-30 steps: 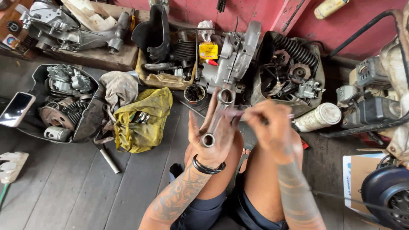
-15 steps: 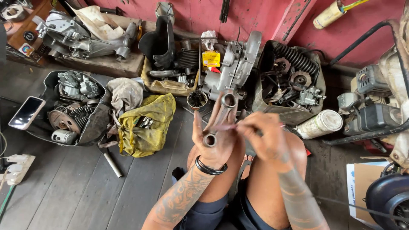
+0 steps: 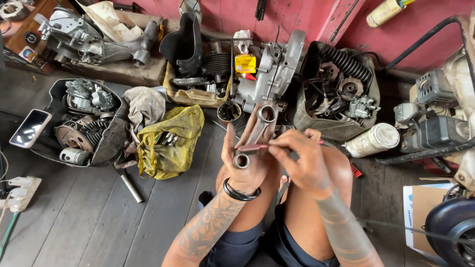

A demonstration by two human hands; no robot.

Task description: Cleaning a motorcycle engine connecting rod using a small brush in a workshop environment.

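My left hand (image 3: 245, 160) grips a grey metal connecting rod (image 3: 257, 132), its small ring end near my palm and its larger ring end pointing away from me. My right hand (image 3: 299, 160) pinches a thin reddish tool (image 3: 252, 147) and lays its tip across the rod just above the small ring. Both hands hover over my bent knees. A black band sits on my left wrist.
A grey engine casing (image 3: 274, 69) stands just beyond the rod. A yellow cloth bag (image 3: 170, 143) and a metal tube (image 3: 129, 185) lie on the dark plank floor at left. Black tubs of engine parts (image 3: 84, 118) (image 3: 341, 94) flank me. A phone (image 3: 29, 128) rests far left.
The view has shifted slightly. My hands stay together on the rod, with the right hand's tool still working at its small end.
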